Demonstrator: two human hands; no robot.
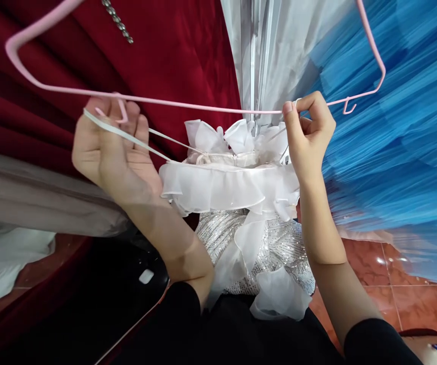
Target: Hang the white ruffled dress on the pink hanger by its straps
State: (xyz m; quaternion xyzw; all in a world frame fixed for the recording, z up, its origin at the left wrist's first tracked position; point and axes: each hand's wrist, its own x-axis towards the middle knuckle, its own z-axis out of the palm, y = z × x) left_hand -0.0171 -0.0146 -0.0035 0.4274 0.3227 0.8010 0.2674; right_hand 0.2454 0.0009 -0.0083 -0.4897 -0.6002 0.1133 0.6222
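A pink hanger (188, 105) spans the view, with a small hook near each end of its bottom bar. Below it hangs a white dress (218, 190) with ruffles at the top and silver sequins underneath. My left hand (115, 142) is at the hanger's left hook, fingers bent, with a white strap (127, 136) of the dress looped over it. At the right part of the bar, my right hand (310, 134) pinches the bar together with a thin loop, its thumb and forefinger pressed together.
Dark red fabric (188, 50) hangs behind on the left, blue tulle (397, 152) on the right, and pale cloth (294, 40) between them. Grey fabric (43, 192) lies at the left. Red floor tiles (416, 304) show at lower right.
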